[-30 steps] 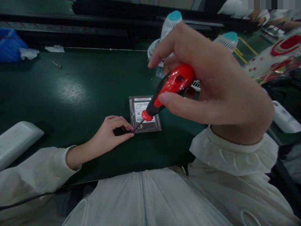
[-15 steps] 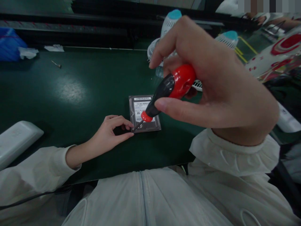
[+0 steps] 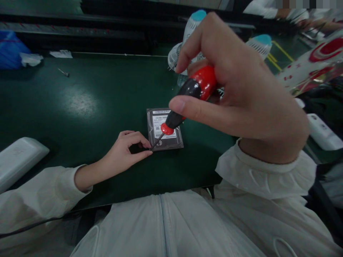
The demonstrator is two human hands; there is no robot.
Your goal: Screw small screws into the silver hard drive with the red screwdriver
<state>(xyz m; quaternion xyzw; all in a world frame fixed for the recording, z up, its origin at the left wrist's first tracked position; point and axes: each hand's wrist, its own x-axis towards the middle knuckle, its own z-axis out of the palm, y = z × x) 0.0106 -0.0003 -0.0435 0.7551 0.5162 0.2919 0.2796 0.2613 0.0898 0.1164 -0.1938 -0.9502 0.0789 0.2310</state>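
A hard disk drive [image 3: 171,140] lies label-up on the dark green table [image 3: 88,103]. My right hand [image 3: 241,92], raised close to the camera, is closed around the red and black handle of a screwdriver [image 3: 187,98]. The screwdriver's tip rests at the drive's near left corner. My left hand [image 3: 127,151] sits on the table at that same corner, thumb and fingers pinched together around the tip and the drive's edge. Whether the fingers hold a small part is hidden.
Two white fans with teal caps [image 3: 191,26] stand behind the drive. A white box [image 3: 18,159] lies at the left edge. A blue bag [image 3: 10,50], scraps of paper and a small metal piece [image 3: 64,73] are at the back left. Another person's arm [image 3: 270,12] is at the top right.
My right hand has turned the screwdriver handle: the red side rolled away and more black shows. The thumb moved left along the handle. The left hand and the drive stayed put.
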